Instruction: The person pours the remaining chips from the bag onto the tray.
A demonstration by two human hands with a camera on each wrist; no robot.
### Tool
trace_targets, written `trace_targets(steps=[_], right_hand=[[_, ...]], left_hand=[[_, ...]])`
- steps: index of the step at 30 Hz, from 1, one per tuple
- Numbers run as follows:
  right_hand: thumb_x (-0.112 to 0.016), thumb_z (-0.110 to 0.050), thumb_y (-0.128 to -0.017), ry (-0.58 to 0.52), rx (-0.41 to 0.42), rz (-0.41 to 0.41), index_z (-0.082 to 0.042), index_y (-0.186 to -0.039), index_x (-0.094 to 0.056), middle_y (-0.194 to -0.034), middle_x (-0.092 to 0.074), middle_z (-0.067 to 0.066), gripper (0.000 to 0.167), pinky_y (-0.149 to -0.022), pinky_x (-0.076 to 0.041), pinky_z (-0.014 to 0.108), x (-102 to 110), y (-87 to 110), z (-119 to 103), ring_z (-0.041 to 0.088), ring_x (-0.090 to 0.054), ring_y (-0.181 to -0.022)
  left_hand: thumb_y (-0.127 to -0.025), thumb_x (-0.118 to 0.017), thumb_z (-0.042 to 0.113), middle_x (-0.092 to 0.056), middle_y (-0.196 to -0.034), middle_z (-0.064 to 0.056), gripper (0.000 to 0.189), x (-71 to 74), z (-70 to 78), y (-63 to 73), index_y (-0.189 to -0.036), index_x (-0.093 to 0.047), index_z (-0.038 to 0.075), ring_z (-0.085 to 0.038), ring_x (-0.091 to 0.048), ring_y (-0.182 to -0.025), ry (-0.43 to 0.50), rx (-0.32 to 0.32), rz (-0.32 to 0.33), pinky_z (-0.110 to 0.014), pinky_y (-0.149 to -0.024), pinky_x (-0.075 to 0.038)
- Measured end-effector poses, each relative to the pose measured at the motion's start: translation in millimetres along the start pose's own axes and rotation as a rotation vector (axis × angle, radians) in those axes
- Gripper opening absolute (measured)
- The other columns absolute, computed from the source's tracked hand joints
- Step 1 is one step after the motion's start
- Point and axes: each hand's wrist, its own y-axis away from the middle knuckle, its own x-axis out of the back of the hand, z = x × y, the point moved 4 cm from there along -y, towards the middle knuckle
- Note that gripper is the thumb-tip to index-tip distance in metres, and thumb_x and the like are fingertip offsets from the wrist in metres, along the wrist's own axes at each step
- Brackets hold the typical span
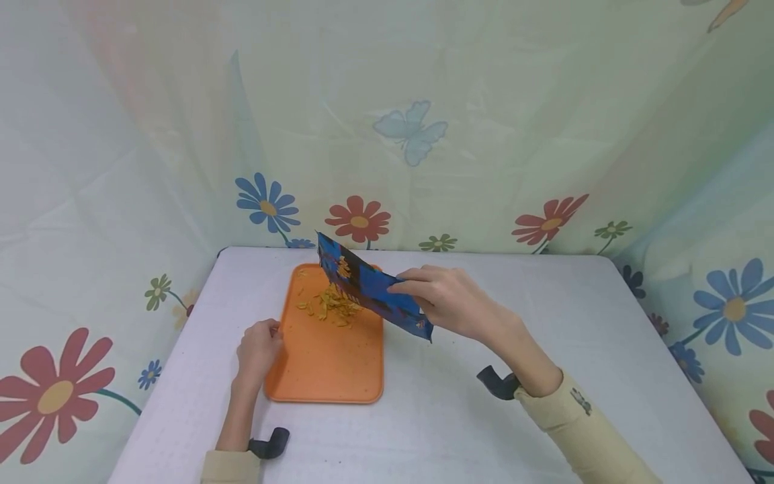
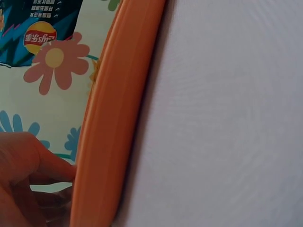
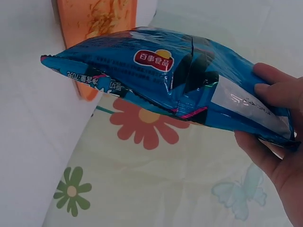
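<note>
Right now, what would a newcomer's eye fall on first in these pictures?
Probably the orange tray, left of centre on the white table, with yellow chips in its far half. Then the blue bag, held aslant by the right hand over the tray's far right corner. The left hand touches the tray's left edge.

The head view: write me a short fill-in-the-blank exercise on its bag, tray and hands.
The right hand holds a bag that is mainly ____.
In the head view, the left hand is at the ____ edge of the tray.
The tray's colour is ____.
Yellow pieces lie on the ____.
Missing words: blue; left; orange; tray.
</note>
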Motion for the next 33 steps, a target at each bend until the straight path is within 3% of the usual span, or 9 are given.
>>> trace_targets(steps=[8,24,33], right_hand=[[-0.074,0.006,-0.087,0.009,-0.015,-0.018,-0.010,-0.114,-0.079,-0.113,-0.076,0.008,0.032,-0.065,-0.056,0.022,-0.7,-1.1,-0.2,0.023,-0.074,-0.099],[-0.074,0.005,-0.087,0.001,0.012,-0.025,-0.011,-0.115,-0.078,-0.114,-0.076,0.007,0.032,-0.073,-0.060,0.028,-0.3,-3.6,-3.5,0.022,-0.073,-0.102],[-0.075,0.007,-0.085,-0.001,0.017,0.031,-0.009,-0.112,-0.078,-0.112,-0.076,0.009,0.031,-0.071,-0.060,0.029,4.9,-3.2,-2.8,0.023,-0.074,-0.099]], left_hand=[[-0.095,-0.062,0.001,-0.073,-0.096,-0.021,0.029,-0.6,-1.0,-0.1,-0.121,-0.067,-0.009,-0.022,-0.063,-0.068,-0.008,0.017,-0.006,-0.032,-0.058,-0.048],[-0.095,-0.063,0.002,-0.073,-0.098,-0.021,0.028,-1.6,-1.7,-2.3,-0.121,-0.067,-0.009,-0.023,-0.065,-0.070,-0.028,0.022,-0.014,-0.035,-0.061,-0.050],[-0.095,-0.063,0.001,-0.073,-0.097,-0.021,0.028,-1.2,-1.2,-2.9,-0.121,-0.067,-0.009,-0.023,-0.066,-0.069,-0.026,0.011,-0.009,-0.035,-0.059,-0.051]])
